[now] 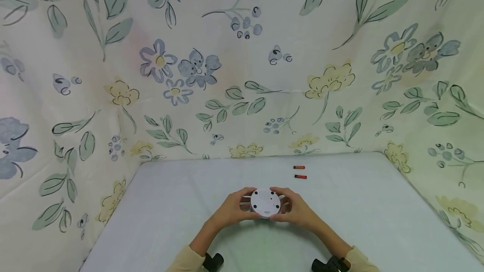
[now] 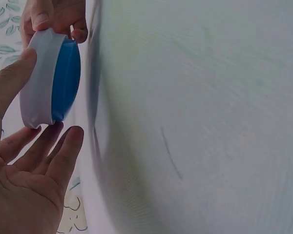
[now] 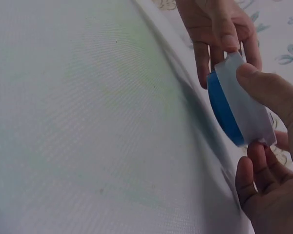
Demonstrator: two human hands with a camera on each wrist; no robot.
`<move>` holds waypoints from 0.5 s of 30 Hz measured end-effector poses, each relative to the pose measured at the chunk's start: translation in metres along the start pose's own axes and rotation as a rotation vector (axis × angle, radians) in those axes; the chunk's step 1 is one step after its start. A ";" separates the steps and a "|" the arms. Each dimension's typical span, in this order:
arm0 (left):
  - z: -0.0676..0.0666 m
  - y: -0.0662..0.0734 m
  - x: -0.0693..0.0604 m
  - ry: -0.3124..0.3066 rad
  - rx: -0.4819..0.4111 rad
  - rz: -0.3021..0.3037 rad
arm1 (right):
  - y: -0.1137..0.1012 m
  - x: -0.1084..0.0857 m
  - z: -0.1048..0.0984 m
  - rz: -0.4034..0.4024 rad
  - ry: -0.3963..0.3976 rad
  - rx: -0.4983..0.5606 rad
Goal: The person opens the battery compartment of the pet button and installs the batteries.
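Between both hands a round white device (image 1: 265,203) is held by its rim. Small holes and several dark round spots mark the face turned up in the head view. Its other side is a blue dome (image 2: 67,80), which faces the table in both wrist views. My left hand (image 1: 237,207) grips the left edge, thumb on the near side and fingers on the far side. Opposite it, my right hand (image 1: 296,208) grips the right edge in the same way. In the right wrist view the white rim (image 3: 244,100) shows between thumb and fingertips.
Two small red batteries (image 1: 300,176) lie on the white-covered table (image 1: 181,192), beyond the right hand. A floral cloth (image 1: 242,66) hangs behind the table and along both sides. Each wrist wears a black camera (image 1: 213,262).
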State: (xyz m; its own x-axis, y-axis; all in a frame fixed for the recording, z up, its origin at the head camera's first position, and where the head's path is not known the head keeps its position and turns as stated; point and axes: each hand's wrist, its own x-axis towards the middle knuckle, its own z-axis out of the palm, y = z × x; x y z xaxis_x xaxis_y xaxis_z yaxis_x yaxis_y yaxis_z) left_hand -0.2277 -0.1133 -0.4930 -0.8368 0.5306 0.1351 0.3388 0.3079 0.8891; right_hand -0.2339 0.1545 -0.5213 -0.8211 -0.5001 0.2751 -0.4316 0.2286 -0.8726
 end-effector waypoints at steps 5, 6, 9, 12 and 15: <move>0.001 -0.004 0.001 0.002 0.019 -0.014 | -0.002 0.000 -0.001 0.025 -0.011 -0.019; 0.001 -0.005 0.001 0.001 0.020 -0.014 | -0.002 0.000 -0.001 0.029 -0.013 -0.025; 0.002 -0.006 0.002 -0.003 0.026 -0.015 | -0.003 0.000 0.000 0.038 -0.015 -0.041; 0.002 -0.006 0.002 -0.006 0.036 -0.017 | -0.004 -0.001 0.000 0.053 -0.014 -0.065; 0.002 -0.006 0.002 -0.010 0.042 -0.017 | -0.004 -0.002 0.001 0.068 -0.010 -0.071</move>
State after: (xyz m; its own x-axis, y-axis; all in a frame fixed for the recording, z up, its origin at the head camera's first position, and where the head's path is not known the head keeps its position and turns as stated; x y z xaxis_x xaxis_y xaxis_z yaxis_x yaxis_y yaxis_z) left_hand -0.2304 -0.1129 -0.4985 -0.8382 0.5329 0.1158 0.3427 0.3496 0.8720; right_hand -0.2302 0.1540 -0.5187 -0.8458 -0.4894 0.2123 -0.4011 0.3210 -0.8580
